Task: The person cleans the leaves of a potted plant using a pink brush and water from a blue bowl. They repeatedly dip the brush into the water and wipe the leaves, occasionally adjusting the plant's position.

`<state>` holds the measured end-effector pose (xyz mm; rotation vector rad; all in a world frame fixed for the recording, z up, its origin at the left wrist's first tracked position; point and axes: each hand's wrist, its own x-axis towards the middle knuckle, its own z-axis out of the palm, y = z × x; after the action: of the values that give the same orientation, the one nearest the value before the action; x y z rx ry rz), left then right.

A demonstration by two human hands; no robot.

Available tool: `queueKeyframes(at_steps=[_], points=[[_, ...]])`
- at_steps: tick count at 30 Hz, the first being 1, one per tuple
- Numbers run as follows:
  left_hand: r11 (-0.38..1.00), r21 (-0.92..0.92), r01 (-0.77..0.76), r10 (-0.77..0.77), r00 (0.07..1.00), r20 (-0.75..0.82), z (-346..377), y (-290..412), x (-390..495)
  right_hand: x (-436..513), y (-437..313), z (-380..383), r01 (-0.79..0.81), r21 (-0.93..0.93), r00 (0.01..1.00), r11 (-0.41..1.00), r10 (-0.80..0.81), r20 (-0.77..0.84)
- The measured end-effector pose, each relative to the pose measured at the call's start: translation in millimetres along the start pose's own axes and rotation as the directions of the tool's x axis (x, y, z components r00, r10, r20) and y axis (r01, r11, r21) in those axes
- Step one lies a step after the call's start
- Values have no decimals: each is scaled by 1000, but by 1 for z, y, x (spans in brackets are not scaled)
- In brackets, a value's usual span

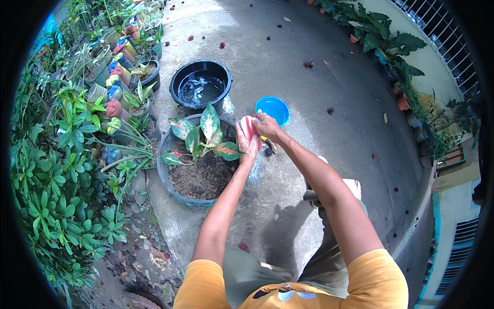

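Note:
Above the right rim of a large round plant pot (166, 181), my two hands meet. My left hand (249, 145) holds a flat pink-and-white thing (248, 126), which is too small to name. The fingers of my right hand (266, 124) grip its upper right edge. In the pot, a plant with green, cream and pink variegated leaves (210, 123) stands in brown soil (197, 177); one leaf reaches my left wrist. Just beyond my right hand sits a blue plastic bowl (276, 110). Partly hidden below my hands is a small yellow and dark object (270, 145).
Behind the pot stands a black tub (173, 90) holding water. Painted plastic bottles (119, 73) edge a dense plant bed (65, 185) on the left. Dark red fruits (308, 64) lie scattered on the concrete (308, 89). Potted plants (386, 42) line the right wall.

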<state>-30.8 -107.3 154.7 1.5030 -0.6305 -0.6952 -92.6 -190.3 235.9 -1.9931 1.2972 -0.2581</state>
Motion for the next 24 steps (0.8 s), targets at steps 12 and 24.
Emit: queueKeyframes(at_steps=[12,24], points=[[709,-680,-189,20,968,-249,-55,88,64,88,89,-26,-330,-194,938,924,297,-178],[652,-753,-91,-277,895,-348,-131,74,150,192,221,-47,-238,-43,969,970,240,66]])
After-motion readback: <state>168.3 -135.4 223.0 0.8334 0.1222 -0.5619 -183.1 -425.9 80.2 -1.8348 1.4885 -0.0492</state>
